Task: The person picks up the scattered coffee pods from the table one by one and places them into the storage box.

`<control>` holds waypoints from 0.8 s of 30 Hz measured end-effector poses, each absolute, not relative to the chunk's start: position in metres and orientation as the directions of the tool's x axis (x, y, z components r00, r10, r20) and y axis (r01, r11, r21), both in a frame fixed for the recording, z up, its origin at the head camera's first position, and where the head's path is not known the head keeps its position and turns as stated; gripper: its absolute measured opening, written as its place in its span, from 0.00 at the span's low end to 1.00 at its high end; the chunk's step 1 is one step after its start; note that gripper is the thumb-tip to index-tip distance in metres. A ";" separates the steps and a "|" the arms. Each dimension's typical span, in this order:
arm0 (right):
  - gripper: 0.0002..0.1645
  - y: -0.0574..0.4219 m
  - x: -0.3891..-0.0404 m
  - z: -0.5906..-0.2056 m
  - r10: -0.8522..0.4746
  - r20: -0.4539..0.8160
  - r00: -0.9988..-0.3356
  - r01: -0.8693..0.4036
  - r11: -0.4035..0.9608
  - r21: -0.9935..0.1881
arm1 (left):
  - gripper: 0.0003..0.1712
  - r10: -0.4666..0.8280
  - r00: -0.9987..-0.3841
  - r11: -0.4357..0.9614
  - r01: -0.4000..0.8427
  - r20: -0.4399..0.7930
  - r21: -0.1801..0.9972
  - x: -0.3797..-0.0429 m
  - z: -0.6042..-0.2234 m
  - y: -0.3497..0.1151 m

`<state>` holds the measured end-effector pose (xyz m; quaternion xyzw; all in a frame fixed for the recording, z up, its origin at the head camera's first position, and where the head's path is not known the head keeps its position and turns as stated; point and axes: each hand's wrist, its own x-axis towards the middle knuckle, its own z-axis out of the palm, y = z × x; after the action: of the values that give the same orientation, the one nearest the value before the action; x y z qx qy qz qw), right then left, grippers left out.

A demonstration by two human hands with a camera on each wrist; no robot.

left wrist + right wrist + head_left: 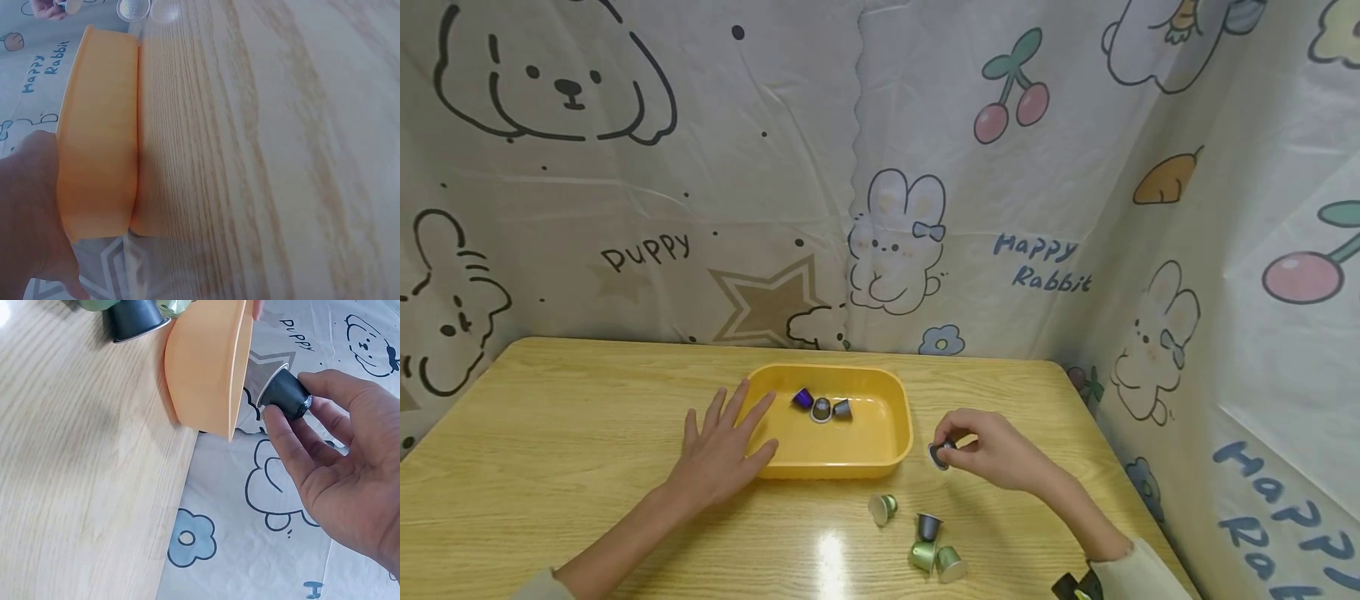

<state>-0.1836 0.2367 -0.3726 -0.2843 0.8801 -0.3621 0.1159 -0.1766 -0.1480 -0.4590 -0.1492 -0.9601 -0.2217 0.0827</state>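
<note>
In the head view my right hand [996,450] pinches a dark coffee capsule [285,394] between thumb and fingers, just right of a yellow plastic tray [842,471]. The right wrist view shows the capsule tilted, its silver rim facing the tray. My left hand [718,446] lies spread over the tray's left rim with its fingers straight. Inside the tray are a purple capsule [802,399], a dark grey capsule [822,408] and a grey capsule [843,409].
On the wooden table [587,417], in front of the tray, lie a pale green capsule [883,508], a black capsule [928,526] and two more green capsules [922,556]. A printed cloth [790,167] hangs behind the table and along its right side.
</note>
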 end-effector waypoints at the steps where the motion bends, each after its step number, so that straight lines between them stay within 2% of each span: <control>1: 0.03 0.235 -0.186 -0.372 -0.585 0.006 -0.811 -0.419 0.574 -0.704 | 0.37 0.250 -0.942 0.857 0.322 0.223 0.401 -0.177 -0.459 -0.148; 18: 0.04 0.195 -0.227 -0.375 -0.514 0.110 -0.851 -0.442 0.587 -0.678 | 0.37 0.252 -0.945 0.853 0.319 0.208 0.413 -0.180 -0.456 -0.149; 24: 0.04 0.181 -0.241 -0.384 -0.528 0.125 -0.840 -0.457 0.565 -0.687 | 0.37 0.253 -0.945 0.850 0.319 0.207 0.419 -0.182 -0.457 -0.150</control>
<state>-0.2410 0.1807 -0.3840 -0.2787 0.8834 -0.3737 0.0471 -0.1819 -0.1500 -0.4568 -0.1493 -0.9590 -0.2298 0.0721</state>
